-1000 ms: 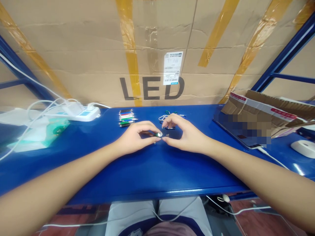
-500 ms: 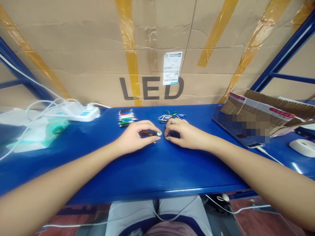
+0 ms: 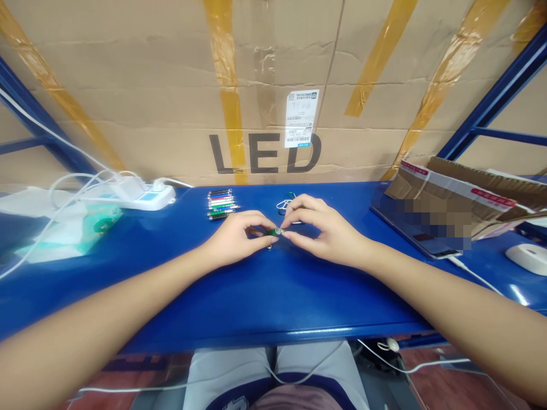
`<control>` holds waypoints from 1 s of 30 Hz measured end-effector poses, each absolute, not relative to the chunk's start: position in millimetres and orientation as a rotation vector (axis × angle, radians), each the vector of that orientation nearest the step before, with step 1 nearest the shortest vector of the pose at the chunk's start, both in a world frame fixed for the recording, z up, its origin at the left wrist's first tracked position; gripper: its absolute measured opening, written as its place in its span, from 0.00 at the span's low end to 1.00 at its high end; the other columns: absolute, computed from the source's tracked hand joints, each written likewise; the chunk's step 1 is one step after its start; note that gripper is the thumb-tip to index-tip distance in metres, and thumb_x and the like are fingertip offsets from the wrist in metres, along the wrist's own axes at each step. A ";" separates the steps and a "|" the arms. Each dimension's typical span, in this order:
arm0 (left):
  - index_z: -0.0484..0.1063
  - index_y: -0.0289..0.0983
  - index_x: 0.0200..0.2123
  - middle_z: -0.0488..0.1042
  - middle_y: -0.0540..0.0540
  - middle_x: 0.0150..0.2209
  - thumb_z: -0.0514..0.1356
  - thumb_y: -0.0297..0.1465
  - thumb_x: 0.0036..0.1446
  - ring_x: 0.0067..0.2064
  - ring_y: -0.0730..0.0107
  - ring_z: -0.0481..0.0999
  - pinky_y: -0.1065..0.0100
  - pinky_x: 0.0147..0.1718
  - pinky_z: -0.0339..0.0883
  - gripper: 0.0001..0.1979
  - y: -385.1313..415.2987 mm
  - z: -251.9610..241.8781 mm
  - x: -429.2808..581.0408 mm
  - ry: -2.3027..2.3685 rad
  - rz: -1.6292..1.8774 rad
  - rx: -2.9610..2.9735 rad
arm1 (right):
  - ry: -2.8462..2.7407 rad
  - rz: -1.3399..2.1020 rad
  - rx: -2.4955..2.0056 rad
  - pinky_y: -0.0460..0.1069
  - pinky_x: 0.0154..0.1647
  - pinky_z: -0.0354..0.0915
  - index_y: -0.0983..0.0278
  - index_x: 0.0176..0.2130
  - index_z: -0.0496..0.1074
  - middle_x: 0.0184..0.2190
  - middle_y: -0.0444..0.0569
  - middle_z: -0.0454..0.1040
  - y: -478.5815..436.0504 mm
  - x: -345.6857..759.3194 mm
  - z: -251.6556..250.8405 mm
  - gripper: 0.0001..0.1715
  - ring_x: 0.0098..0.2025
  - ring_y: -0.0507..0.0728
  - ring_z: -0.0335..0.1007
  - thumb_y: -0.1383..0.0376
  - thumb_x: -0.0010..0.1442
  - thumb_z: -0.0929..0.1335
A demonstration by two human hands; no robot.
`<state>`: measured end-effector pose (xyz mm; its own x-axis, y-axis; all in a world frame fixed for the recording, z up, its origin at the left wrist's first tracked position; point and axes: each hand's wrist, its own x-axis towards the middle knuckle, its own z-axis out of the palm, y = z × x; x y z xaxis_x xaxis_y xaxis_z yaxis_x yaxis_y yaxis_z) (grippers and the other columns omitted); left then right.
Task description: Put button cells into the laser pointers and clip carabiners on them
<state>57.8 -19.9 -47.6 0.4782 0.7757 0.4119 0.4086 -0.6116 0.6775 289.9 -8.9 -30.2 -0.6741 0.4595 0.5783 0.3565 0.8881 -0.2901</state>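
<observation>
My left hand (image 3: pixel 239 236) is closed in a pinch around a small green flashlight (image 3: pixel 270 232), a metallic tube with a round silver end facing right. A little metal ring (image 3: pixel 269 246) shows just below it. From the other side my right hand (image 3: pixel 318 228) has its thumb and index finger closed on the silver end; its other fingers are curled loosely. Behind my left hand lies a row of several similar slim tubes (image 3: pixel 220 204) in black, blue, red, silver and green. Coloured carabiners (image 3: pixel 284 205) are on the table behind my right hand, which partly covers them.
A white power strip (image 3: pixel 147 196) with cables and a green-white packet (image 3: pixel 81 230) lie on the left of the blue table (image 3: pixel 273 302). On the right are a phone (image 3: pixel 412 230), an opened cardboard box (image 3: pixel 461 188) and a white mouse (image 3: pixel 527 258). A large carton (image 3: pixel 171 102) stands behind.
My right hand has moved slightly left and turned, and its fingertips have closed the gap to the flashlight's silver end. It now covers more of the carabiners. My left hand has hardly moved.
</observation>
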 end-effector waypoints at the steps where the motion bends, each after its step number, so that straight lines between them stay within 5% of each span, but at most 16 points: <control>1: 0.81 0.36 0.40 0.78 0.44 0.38 0.67 0.35 0.56 0.39 0.67 0.79 0.67 0.40 0.76 0.10 -20.3 -47.5 58.2 0.970 0.976 2.212 | -2.370 0.200 -0.564 0.56 0.52 0.62 0.60 0.41 0.74 0.43 0.51 0.71 -9.1 289.3 -30.9 0.04 0.49 0.59 0.69 0.65 0.64 0.68; 30: 0.80 0.36 0.39 0.77 0.44 0.39 0.66 0.34 0.57 0.40 0.68 0.78 0.68 0.41 0.75 0.10 -23.0 -47.0 60.0 0.896 0.938 2.157 | -2.241 0.214 -0.400 0.56 0.48 0.70 0.62 0.39 0.76 0.40 0.51 0.68 -7.6 285.4 -33.2 0.04 0.44 0.57 0.69 0.67 0.61 0.72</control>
<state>60.0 -23.0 -47.0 0.5188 0.7705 0.3704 0.3346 -0.5817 0.7414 285.4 -7.6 -33.2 -0.6053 0.3547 0.7126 0.2132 0.9348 -0.2842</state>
